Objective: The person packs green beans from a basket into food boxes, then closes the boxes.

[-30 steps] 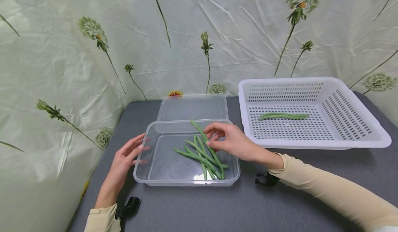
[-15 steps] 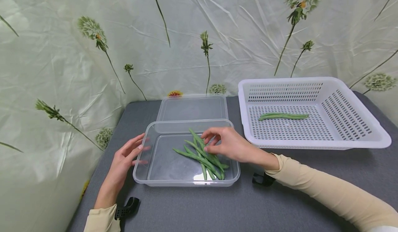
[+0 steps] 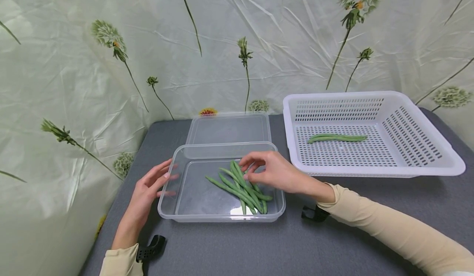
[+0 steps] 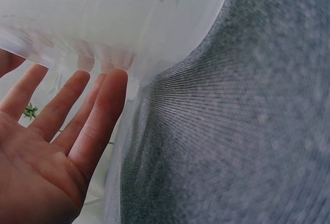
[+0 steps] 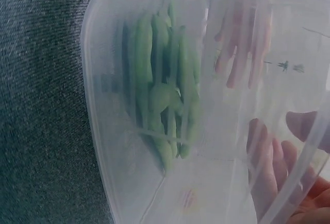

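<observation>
A clear plastic container (image 3: 222,217) stands on the table, holding several green beans (image 3: 240,191) in a loose pile on its right side. My left hand (image 3: 145,191) has its fingertips at the container's left wall; the left wrist view shows those fingers (image 4: 105,110) extended, with nothing gripped. Over the container's right rim reaches my right hand (image 3: 274,172), fingers loosely bent above the upper end of the pile. Seen through the cloudy wall in the right wrist view, the right fingers (image 5: 263,157) are apart from the beans and hold nothing.
Behind the container lies its clear flat lid (image 3: 229,128). A white perforated basket (image 3: 385,171) stands at the right, with a couple of green beans (image 3: 337,138) on its bottom. Grey cloth (image 3: 237,251) covers the table, and a flower-printed sheet (image 3: 207,74) hangs behind.
My right hand has lowered slightly and let go of a green bean, which dropped onto the pile in the container. The left hand stays at the container's left wall.
</observation>
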Demonstrator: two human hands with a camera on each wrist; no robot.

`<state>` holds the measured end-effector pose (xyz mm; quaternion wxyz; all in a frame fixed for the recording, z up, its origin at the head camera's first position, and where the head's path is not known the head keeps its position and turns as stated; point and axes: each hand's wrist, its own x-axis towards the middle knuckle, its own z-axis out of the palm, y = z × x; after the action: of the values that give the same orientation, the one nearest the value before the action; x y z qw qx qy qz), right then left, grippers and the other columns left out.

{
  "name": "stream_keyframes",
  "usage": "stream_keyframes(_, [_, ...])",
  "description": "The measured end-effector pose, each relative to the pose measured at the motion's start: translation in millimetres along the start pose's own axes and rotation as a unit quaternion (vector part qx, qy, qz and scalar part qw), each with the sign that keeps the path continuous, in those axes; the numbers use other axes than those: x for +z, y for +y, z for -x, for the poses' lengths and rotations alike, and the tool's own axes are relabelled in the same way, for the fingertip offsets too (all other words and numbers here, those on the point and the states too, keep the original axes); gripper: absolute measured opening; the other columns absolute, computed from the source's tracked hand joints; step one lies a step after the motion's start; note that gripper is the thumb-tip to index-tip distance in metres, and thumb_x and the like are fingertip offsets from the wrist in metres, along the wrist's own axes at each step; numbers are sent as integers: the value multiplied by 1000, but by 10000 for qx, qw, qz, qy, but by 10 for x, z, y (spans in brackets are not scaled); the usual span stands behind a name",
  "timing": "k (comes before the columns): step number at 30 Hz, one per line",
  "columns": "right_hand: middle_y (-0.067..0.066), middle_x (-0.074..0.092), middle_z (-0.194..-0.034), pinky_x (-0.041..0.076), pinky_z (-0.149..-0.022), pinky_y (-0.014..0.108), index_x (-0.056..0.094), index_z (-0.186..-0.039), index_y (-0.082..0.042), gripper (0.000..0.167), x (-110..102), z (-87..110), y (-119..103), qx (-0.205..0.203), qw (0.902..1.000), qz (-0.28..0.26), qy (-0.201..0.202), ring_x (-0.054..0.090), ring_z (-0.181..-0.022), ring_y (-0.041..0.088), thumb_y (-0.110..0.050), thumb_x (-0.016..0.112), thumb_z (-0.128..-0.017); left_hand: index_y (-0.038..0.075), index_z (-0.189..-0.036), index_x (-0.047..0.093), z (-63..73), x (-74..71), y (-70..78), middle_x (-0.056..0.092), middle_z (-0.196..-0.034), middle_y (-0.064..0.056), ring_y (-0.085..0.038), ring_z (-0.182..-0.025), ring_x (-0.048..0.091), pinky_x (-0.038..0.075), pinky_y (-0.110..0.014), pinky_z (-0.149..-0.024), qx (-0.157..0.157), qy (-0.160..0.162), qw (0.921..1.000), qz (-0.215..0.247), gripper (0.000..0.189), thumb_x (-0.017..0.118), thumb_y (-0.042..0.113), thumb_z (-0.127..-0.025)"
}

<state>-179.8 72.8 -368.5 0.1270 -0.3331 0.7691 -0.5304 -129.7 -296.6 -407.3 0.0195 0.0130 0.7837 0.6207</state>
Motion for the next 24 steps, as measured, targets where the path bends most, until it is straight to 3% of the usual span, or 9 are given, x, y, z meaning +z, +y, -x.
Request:
stream_keyframes(7, [4,68,-113,57,-80,36,69,-115,-13,25,-41,65,-73,-90,9987,-507,11,65,-95,18,-9,72,-90,16,-149,45,-4,-3,-6,52,-142,-12,-15,-115,61,59,-42,-76,27,-21,10000,15,48,55,29,-103])
stream_keyframes(24, [3,65,-116,56,-82,36,66,-121,-14,31,-456,342,-316,-263,9986,-348,284,64,-101,22,-10,73,-91,16,-149,45,-1,-10,-18,52,-141,-12,-16,-115,61,59,-42,-76,49,-9,10000,15,48,55,28,-103])
